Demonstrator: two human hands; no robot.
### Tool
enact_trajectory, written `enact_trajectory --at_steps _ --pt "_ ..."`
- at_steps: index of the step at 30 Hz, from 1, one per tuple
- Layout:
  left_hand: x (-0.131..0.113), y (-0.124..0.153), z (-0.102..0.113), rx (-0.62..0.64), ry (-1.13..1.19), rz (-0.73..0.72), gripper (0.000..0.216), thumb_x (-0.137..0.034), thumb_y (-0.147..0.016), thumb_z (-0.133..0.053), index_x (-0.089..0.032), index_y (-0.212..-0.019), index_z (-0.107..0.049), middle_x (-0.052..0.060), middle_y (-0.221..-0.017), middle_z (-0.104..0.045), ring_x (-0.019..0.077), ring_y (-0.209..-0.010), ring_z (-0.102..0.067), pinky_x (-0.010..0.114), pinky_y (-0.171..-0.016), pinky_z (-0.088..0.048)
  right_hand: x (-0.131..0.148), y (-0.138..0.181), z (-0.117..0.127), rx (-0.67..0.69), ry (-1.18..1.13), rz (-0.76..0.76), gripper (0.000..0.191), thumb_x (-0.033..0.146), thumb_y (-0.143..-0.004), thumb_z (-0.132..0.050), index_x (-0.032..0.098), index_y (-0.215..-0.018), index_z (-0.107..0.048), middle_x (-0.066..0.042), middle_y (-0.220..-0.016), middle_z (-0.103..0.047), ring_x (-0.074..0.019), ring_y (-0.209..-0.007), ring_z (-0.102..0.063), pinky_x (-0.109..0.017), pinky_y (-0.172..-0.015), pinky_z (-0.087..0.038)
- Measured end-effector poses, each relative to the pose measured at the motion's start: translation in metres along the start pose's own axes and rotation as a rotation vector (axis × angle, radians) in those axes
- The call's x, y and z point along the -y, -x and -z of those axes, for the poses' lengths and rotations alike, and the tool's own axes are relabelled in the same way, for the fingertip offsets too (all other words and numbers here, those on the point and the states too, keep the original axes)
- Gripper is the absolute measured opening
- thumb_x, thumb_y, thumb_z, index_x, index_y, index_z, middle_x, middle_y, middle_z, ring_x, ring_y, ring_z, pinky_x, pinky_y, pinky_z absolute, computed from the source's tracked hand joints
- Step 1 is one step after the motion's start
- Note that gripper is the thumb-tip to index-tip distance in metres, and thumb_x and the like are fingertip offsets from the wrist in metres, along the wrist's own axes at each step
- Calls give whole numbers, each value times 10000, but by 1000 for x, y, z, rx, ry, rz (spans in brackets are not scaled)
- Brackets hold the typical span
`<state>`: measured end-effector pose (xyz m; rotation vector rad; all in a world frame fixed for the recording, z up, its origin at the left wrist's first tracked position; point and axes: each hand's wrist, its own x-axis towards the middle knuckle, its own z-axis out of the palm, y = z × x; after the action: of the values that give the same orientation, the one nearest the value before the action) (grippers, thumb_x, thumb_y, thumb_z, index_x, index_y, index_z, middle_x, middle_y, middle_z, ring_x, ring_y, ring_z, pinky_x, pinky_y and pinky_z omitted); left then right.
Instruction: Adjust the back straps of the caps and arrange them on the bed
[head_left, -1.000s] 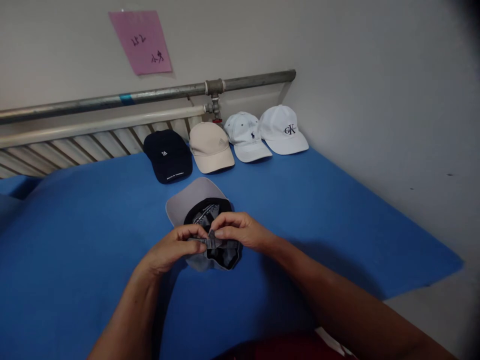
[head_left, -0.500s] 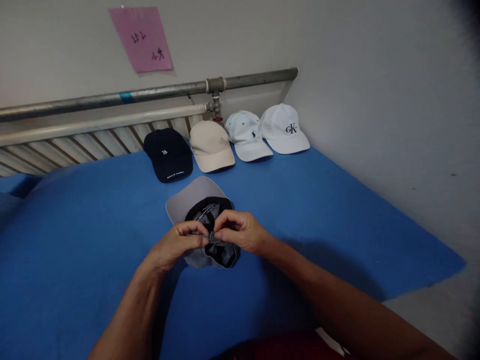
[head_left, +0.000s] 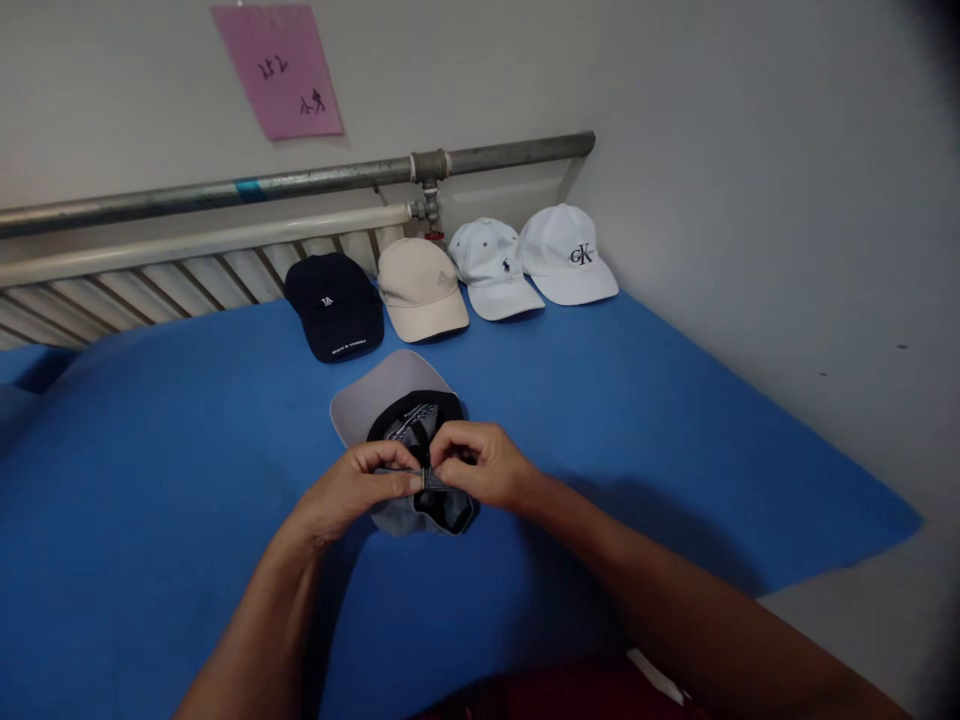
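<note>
1. Left hand (head_left: 356, 490): thumb and index finger are pinched on the rear strap (head_left: 432, 479) of the gray cap (head_left: 401, 410), from the left side.
2. Right hand (head_left: 489, 465): thumb and index finger pinch the same strap from the right side. The fingertips of the two hands are just beside each other.
3. Gray cap: positioned at the middle of the blue worktop (head_left: 187, 450), inner side facing up, brim toward the far left, strap on the near side. The dark inner band and printed lining are visible.
4. Far row, beyond the gray cap, left to right: black cap (head_left: 334, 305) with white lettering on the brim edge; beige cap (head_left: 421, 290); pale cap (head_left: 495, 268) with a small dark emblem; white cap (head_left: 568, 255) with dark letters. All four stand crown up, brims toward the near side.
5. Far edge: a ribbed radiator (head_left: 169, 292) at left, below a metal pipe (head_left: 322, 180). A valve with a red handle (head_left: 435, 236) is behind the beige and pale caps.
6. Far wall (head_left: 465, 60): a pink sheet (head_left: 281, 75) with handwriting, above the pipe at left.
</note>
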<state>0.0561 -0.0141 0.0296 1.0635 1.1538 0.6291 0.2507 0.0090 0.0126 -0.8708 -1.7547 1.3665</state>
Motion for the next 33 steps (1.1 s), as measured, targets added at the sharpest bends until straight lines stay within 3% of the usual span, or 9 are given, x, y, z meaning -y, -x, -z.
enact_trajectory --at_steps 9,15,23,33 --pt "0 2 0 -5 -28 6 231 -335 -663 -797 -162 -743 -668 -24 -648 -597 76 -558 -522 210 -543 -402 5 0 0 38 -150 -77 22 159 -671 -594 167 -677 -614 33 -605 -541 -82 -568 -464 -205 -528 -356" --pt "-1 1 -1 6 -28 11 225 -322 -667 -790 -152 -743 -664 -26 -626 -587 68 -534 -512 201 -521 -392 4 1 2 72 -97 -66 32 143 -673 -593 161 -676 -620 39 -600 -537 -75 -565 -458 -197 -523 -351" --pt "-4 4 -2 44 -78 15 179 -290 -685 -766 -149 -762 -687 -27 -621 -595 57 -546 -507 181 -528 -385 -1 -1 3 150 -154 -168 75 147 -655 -631 167 -726 -615 39 -656 -564 -85 -612 -511 -206 -567 -405" --pt "-7 5 -2 50 -92 43 169 -266 -677 -759 -150 -769 -677 -29 -625 -598 66 -545 -520 190 -530 -393 -3 -3 2 101 -199 -193 107 183 -661 -689 167 -722 -603 44 -651 -557 -79 -614 -503 -211 -577 -400"
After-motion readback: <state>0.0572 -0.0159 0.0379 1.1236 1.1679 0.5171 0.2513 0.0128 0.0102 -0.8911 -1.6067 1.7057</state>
